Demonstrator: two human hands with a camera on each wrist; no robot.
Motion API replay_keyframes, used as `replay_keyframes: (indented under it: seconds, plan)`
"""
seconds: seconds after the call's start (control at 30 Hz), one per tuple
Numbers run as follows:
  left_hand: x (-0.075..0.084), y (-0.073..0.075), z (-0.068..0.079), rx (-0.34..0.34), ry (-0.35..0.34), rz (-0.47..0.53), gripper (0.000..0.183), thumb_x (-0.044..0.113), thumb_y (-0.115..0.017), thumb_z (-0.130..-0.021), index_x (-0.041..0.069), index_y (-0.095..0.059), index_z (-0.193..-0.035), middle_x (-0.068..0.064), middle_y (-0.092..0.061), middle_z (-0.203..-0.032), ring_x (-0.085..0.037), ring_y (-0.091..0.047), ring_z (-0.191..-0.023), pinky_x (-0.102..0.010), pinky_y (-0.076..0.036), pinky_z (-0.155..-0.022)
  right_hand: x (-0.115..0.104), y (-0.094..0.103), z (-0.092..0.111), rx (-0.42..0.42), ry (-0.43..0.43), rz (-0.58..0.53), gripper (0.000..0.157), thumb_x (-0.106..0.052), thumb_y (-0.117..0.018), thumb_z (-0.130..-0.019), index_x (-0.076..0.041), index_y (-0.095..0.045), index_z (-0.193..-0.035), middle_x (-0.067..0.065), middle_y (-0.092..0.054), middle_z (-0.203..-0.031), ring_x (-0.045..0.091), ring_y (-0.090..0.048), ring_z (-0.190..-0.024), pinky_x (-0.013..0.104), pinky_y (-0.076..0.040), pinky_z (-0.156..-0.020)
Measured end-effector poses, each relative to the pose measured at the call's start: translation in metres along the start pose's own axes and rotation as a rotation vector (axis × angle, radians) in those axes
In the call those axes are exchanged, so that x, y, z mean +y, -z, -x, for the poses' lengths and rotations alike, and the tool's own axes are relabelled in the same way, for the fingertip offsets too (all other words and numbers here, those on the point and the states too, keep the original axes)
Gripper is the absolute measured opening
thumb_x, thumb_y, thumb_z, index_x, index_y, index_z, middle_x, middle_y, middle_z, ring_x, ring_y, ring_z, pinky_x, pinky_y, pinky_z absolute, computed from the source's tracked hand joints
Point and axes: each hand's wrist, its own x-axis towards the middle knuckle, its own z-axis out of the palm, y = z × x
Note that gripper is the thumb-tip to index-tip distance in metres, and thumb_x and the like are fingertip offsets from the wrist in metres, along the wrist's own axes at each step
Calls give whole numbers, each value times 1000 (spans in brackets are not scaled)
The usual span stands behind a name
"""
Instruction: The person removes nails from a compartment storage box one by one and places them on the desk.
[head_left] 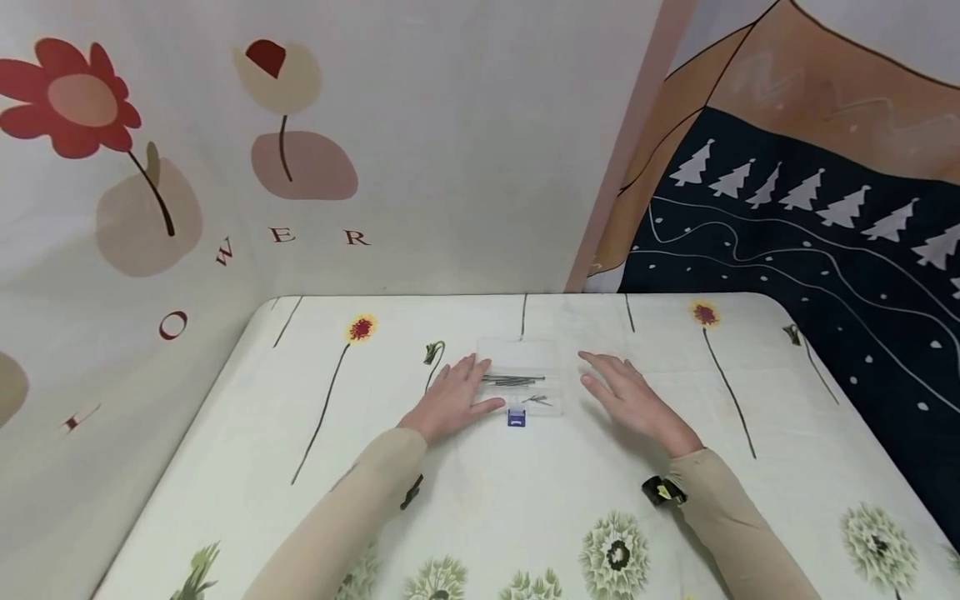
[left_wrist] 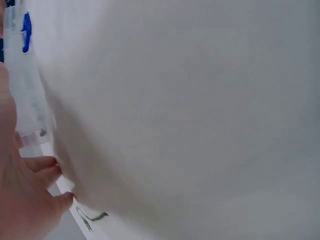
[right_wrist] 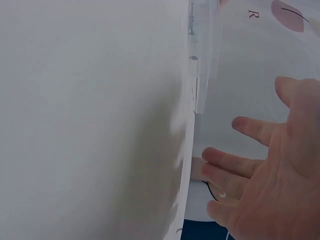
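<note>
A clear plastic box point(head_left: 557, 392) lies in the middle of the table, its blue latch point(head_left: 517, 417) facing the near side. Inside are a bundle of long thin metal nails point(head_left: 513, 380) and, nearer the front, a few shorter metal pieces point(head_left: 537, 400). At the box's left end is my left hand point(head_left: 452, 400), fingers extended and thumb spread along the front corner. My right hand point(head_left: 637, 402) hovers to the right of the box, apart from it. In the right wrist view the fingers of that hand point(right_wrist: 280, 165) are spread, with nothing between them.
A white cloth point(head_left: 480, 492) printed with flowers and stems covers the table. Behind it hangs a pale curtain point(head_left: 450, 150) with flower prints and letters. Dark fabric with white trees point(head_left: 810, 200) hangs at the right. Dark wrist devices sit by both sleeves.
</note>
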Motion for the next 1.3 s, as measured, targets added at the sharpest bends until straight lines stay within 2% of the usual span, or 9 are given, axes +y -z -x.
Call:
replay_keyframes:
  seconds: [0.2, 0.47, 0.7, 0.93, 1.07, 1.2, 1.3]
  plan:
    - [-7, 4, 10, 27, 56, -5, 81, 61, -53, -91, 7, -36, -149, -21, -24, -154, -33, -21, -142, -51, -13, -112, -7, -6, -4, -5, 14, -6, 56, -42, -36, -104, -7, -37, -148, 20, -40, -144, 35, -31, -136, 55, -5, -111]
    - [-21, 5, 22, 56, 85, 42, 83, 61, -59, -87, 6, -40, -145, -23, -26, -153, -35, -25, -140, -51, -18, -111, -19, -12, -13, -31, 22, -18, 57, -44, -35, -104, -6, -38, -147, 19, -41, -144, 34, -32, -136, 53, -6, -111]
    - [-30, 8, 27, 63, 40, 88, 82, 57, -61, -88, 5, -38, -145, -25, -22, -153, -39, -24, -139, -51, -19, -110, -29, -22, -24, -57, 61, -46, 53, -39, -39, -105, -4, -41, -145, 18, -45, -141, 33, -35, -135, 52, -8, -112]
    - [-33, 3, 26, 84, -5, 76, 82, 59, -60, -88, 5, -37, -146, -25, -26, -152, -38, -23, -140, -53, -18, -109, -37, -34, -32, -48, 106, -39, 46, -31, -47, -103, -5, -48, -141, 14, -52, -137, 30, -41, -132, 54, -6, -111]
    - [-34, 3, 26, 73, -5, 89, 82, 59, -59, -89, 11, -33, -150, -25, -22, -153, -36, -18, -142, -56, -15, -109, -41, -38, -38, -28, 142, -69, 40, -23, -53, -101, -3, -54, -135, 13, -56, -133, 30, -46, -128, 53, -11, -111]
    - [-37, 2, 26, 57, -4, 119, 83, 59, -58, -89, 14, -29, -152, -25, -17, -155, -36, -14, -142, -56, -11, -109, -44, -42, -43, -25, 149, -99, 36, -18, -56, -99, -3, -58, -131, 14, -57, -130, 32, -49, -124, 50, -28, -107]
    - [-38, 1, 25, 49, -5, 144, 83, 58, -59, -89, 15, -28, -153, -25, -15, -155, -37, -13, -143, -55, -10, -109, -47, -44, -45, -31, 129, -103, 32, -17, -58, -97, -4, -62, -127, 16, -53, -132, 33, -47, -124, 49, -35, -102]
